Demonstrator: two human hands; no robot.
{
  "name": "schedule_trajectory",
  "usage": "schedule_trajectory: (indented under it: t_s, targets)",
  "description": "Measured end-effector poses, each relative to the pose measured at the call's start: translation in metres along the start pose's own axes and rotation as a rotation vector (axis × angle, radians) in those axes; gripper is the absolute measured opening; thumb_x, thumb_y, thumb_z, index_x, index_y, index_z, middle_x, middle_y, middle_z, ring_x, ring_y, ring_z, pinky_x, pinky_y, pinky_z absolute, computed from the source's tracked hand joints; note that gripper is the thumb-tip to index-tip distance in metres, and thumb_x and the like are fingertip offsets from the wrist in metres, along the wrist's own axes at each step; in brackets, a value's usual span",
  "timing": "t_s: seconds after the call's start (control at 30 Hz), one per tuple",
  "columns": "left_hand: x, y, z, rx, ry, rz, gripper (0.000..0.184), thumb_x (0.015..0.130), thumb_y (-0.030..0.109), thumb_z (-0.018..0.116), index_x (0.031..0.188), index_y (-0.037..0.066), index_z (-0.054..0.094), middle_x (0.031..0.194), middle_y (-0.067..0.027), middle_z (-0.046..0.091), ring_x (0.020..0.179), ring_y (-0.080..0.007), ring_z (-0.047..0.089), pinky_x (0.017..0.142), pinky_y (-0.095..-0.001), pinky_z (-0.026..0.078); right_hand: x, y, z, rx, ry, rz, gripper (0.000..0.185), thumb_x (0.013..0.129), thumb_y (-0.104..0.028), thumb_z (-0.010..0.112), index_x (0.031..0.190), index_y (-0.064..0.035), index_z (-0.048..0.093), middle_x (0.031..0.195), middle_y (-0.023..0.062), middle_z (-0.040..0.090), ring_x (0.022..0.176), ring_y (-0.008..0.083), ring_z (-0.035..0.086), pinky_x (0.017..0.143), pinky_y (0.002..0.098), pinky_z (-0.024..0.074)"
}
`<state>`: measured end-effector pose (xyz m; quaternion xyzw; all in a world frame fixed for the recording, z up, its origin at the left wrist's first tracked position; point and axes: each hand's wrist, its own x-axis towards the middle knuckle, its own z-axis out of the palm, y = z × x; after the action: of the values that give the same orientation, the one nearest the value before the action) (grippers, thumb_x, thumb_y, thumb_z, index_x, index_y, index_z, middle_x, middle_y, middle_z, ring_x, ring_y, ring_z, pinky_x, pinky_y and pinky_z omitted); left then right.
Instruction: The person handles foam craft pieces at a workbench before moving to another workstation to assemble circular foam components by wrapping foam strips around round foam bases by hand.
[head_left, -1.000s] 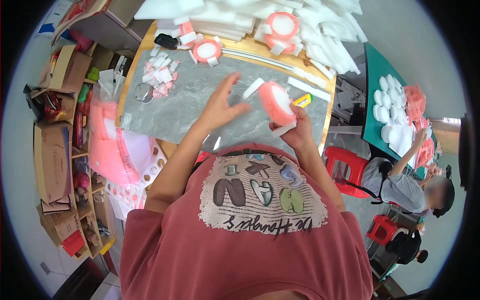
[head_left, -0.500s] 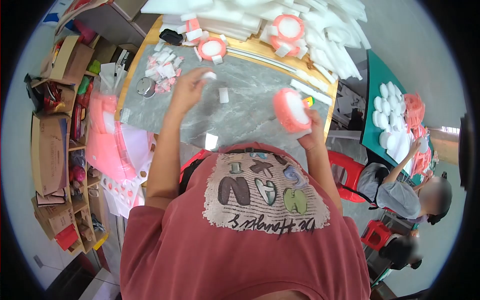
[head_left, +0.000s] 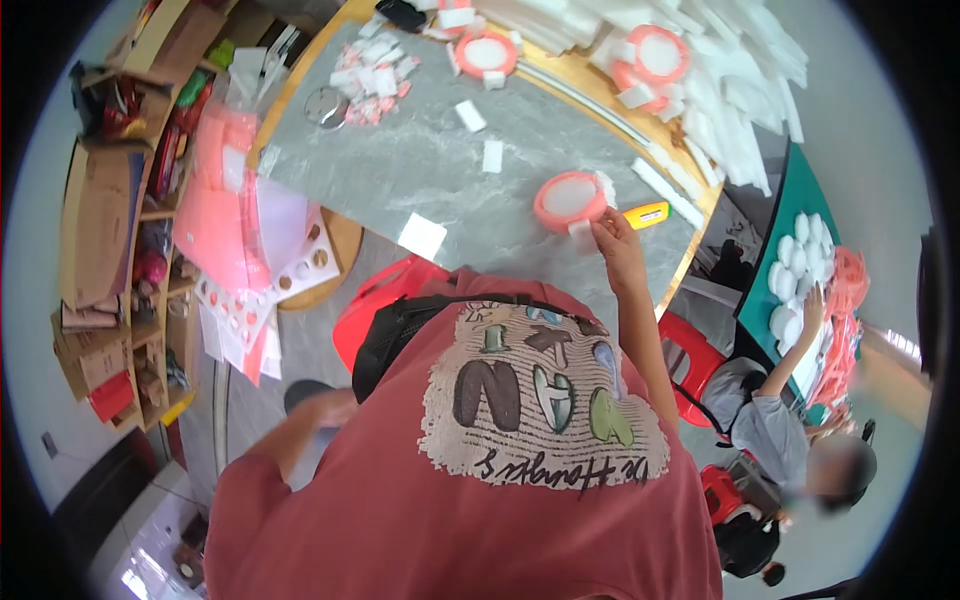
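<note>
Pinched at its near edge by my right hand (head_left: 618, 245), a pink-rimmed white foam disc (head_left: 572, 198) rests on the grey tabletop; white foam tabs stick out at its edge. Beside it lies a yellow utility knife (head_left: 647, 215). My left hand (head_left: 325, 408) is down at my side, near my waist; its fingers are blurred and partly hidden by my shirt. Two small white foam blocks, one farther off (head_left: 470, 116) and one nearer (head_left: 492, 156), lie mid-table. A white square sheet (head_left: 423, 236) sits at the near edge.
Scraps of white and pink foam (head_left: 375, 78) are heaped by a round metal tin (head_left: 326, 107). More pink-rimmed discs (head_left: 487, 54) and stacked white foam sheets (head_left: 745, 90) line the far side. At right, a co-worker (head_left: 770, 420) sits by a green table (head_left: 760, 285). Red stools (head_left: 690, 350) stand nearby.
My left hand has dropped from over the table to my side, and the foam block it held lies on the tabletop. My right hand has lowered the disc onto the table. The view has shifted.
</note>
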<state>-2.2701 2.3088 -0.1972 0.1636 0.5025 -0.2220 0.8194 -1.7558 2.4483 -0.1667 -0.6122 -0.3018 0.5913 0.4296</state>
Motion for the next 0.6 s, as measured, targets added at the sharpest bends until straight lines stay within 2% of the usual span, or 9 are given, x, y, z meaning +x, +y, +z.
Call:
schedule_trajectory:
  t_s: [0.07, 0.1, 0.17, 0.2, 0.27, 0.37, 0.5, 0.57, 0.6]
  targets:
    - [0.016, -0.006, 0.034, -0.085, -0.002, 0.015, 0.054, 0.08, 0.033, 0.052, 0.127, 0.007, 0.041, 0.12, -0.0071, 0.05, 0.107, -0.0161, 0.048, 0.092, -0.03, 0.036, 0.003, 0.01, 0.001, -0.022, 0.146, -0.034, 0.04, 0.082, -0.006, 0.053, 0.119, 0.0036, 0.042, 0.092, 0.0047, 0.059, 0.08, 0.0087, 0.054, 0.07, 0.0212, 0.0408]
    - [0.029, -0.001, 0.059, -0.128, -0.001, 0.025, 0.054, 0.08, 0.033, 0.052, 0.127, 0.007, 0.041, 0.12, -0.0071, 0.05, 0.107, -0.016, 0.048, 0.092, -0.0299, 0.036, 0.003, 0.014, 0.004, -0.034, 0.117, -0.02, 0.04, 0.082, -0.006, 0.053, 0.119, 0.0036, 0.042, 0.092, 0.0047, 0.059, 0.08, 0.0087, 0.054, 0.07, 0.0212, 0.0408]
    - [0.055, 0.012, 0.104, -0.212, 0.001, 0.055, 0.054, 0.08, 0.033, 0.052, 0.126, 0.007, 0.041, 0.12, -0.0071, 0.05, 0.107, -0.016, 0.048, 0.092, -0.0299, 0.036, 0.004, 0.017, 0.009, -0.035, 0.151, -0.086, 0.035, 0.082, -0.01, 0.054, 0.114, -0.0019, 0.045, 0.087, -0.0025, 0.056, 0.068, 0.0036, 0.046, 0.059, 0.0173, 0.0343]
    - [0.063, 0.011, 0.117, -0.254, 0.003, 0.076, 0.054, 0.08, 0.033, 0.052, 0.126, 0.007, 0.041, 0.12, -0.0071, 0.05, 0.107, -0.0159, 0.048, 0.092, -0.0299, 0.036, 0.004, 0.016, 0.011, -0.052, 0.119, -0.082, 0.035, 0.082, -0.01, 0.054, 0.114, -0.0019, 0.045, 0.087, -0.0025, 0.056, 0.068, 0.0036, 0.046, 0.059, 0.0173, 0.0343]
    - [0.063, -0.007, 0.134, -0.326, 0.012, 0.115, 0.054, 0.081, 0.033, 0.052, 0.126, 0.007, 0.042, 0.12, -0.0071, 0.05, 0.107, -0.0159, 0.048, 0.092, -0.0298, 0.036, 0.005, 0.011, 0.016, -0.119, 0.157, -0.07, 0.033, 0.081, -0.011, 0.054, 0.112, -0.0047, 0.046, 0.087, -0.0037, 0.056, 0.071, 0.0034, 0.047, 0.06, 0.0184, 0.0352]
    - [0.082, -0.005, 0.148, -0.424, 0.013, 0.145, 0.053, 0.081, 0.033, 0.052, 0.126, 0.007, 0.042, 0.12, -0.007, 0.05, 0.107, -0.0158, 0.048, 0.092, -0.0297, 0.036, 0.001, 0.008, 0.014, -0.139, 0.088, -0.064, 0.031, 0.081, -0.013, 0.055, 0.111, -0.0066, 0.048, 0.091, -0.0047, 0.056, 0.074, 0.0032, 0.047, 0.062, 0.0192, 0.0357]
    - [0.088, -0.015, 0.16, -0.508, 0.016, 0.178, 0.053, 0.081, 0.033, 0.052, 0.126, 0.007, 0.042, 0.119, -0.007, 0.05, 0.107, -0.0157, 0.048, 0.092, -0.0296, 0.036, -0.009, 0.012, 0.0, -0.214, 0.007, 0.015, 0.037, 0.081, -0.015, 0.056, 0.115, -0.0044, 0.047, 0.095, -0.0016, 0.057, 0.075, 0.0054, 0.049, 0.064, 0.0205, 0.0373]
    - [0.092, -0.015, 0.174, -0.542, 0.027, 0.205, 0.053, 0.081, 0.033, 0.051, 0.126, 0.007, 0.042, 0.119, -0.007, 0.05, 0.107, -0.0157, 0.048, 0.092, -0.0296, 0.036, -0.018, 0.024, -0.006, -0.548, 0.098, 0.0, 0.044, 0.08, -0.015, 0.056, 0.12, -0.0024, 0.045, 0.099, 0.0021, 0.057, 0.079, 0.0078, 0.051, 0.068, 0.0214, 0.0397]
    - [0.095, -0.019, 0.181, -0.562, 0.028, 0.214, 0.052, 0.081, 0.033, 0.051, 0.126, 0.007, 0.042, 0.119, -0.007, 0.05, 0.107, -0.0156, 0.048, 0.092, -0.0295, 0.036, -0.026, 0.024, -0.008, -0.556, 0.089, 0.002, 0.044, 0.08, -0.015, 0.056, 0.12, -0.0024, 0.045, 0.099, 0.0021, 0.057, 0.079, 0.0078, 0.051, 0.068, 0.0214, 0.0397]
